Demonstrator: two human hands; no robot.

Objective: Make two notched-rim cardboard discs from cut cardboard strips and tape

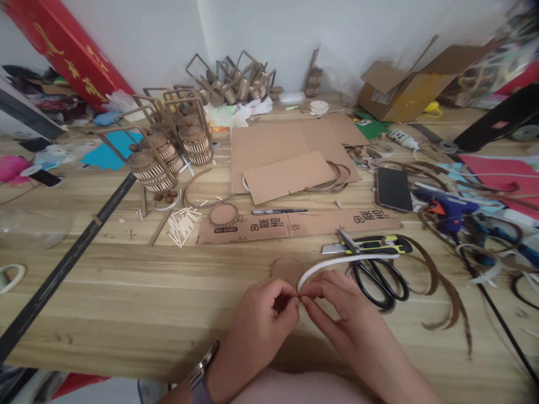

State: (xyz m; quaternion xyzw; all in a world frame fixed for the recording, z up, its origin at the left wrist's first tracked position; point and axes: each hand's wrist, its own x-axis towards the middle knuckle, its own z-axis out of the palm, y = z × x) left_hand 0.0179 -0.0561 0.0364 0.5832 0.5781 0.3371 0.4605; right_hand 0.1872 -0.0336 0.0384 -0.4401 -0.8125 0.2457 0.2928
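Note:
My left hand (263,317) and my right hand (337,314) meet at the near edge of the wooden table (126,292), both pinching the end of a long white strip (337,262). The strip arcs up and to the right, over black scissors (379,278). Just behind my fingers lies a brown cardboard disc (286,269). A watch sits on my left wrist. Beyond the strip, beside the scissors, lies a yellow and black utility knife (370,245).
Flat cardboard sheets (290,151), a pen (278,212), a phone (393,189) and a blue glue gun (448,209) lie further back. Small cardboard lantern models (168,151) stand at back left, short sticks (182,224) beside them. An open box (404,84) is at back right. Curled brown strips (446,292) lie right.

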